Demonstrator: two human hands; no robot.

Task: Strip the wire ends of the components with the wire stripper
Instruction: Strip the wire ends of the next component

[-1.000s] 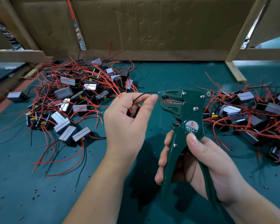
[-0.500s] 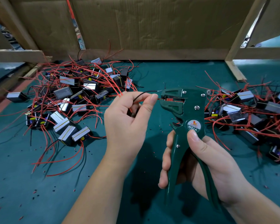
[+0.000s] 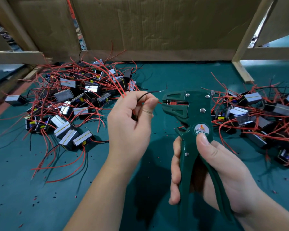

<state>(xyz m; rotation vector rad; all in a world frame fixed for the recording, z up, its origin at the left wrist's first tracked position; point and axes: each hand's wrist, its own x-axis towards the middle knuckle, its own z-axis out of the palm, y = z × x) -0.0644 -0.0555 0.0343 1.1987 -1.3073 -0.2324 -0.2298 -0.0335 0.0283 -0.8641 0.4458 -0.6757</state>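
My right hand (image 3: pixel 212 172) grips the handles of a dark green wire stripper (image 3: pixel 190 117), held upright with its jaws pointing left. My left hand (image 3: pixel 128 124) pinches a red wire (image 3: pixel 159 102) between thumb and forefinger, and the wire's end sits in the stripper's jaws. A black wire (image 3: pixel 148 93) with a bare tip arcs out of the same hand above the jaws. Whatever component these wires belong to is hidden inside my left fist.
A heap of small box components with red and black wires (image 3: pixel 70 104) lies at the left on the green mat (image 3: pixel 23 189). A second heap (image 3: pixel 257 114) lies at the right. Cardboard and wooden rails (image 3: pixel 157 54) close the back. Insulation bits dot the mat.
The stripper's handles have been squeezed closer together and its jaws have closed on the red wire. Both hands stayed almost in place.
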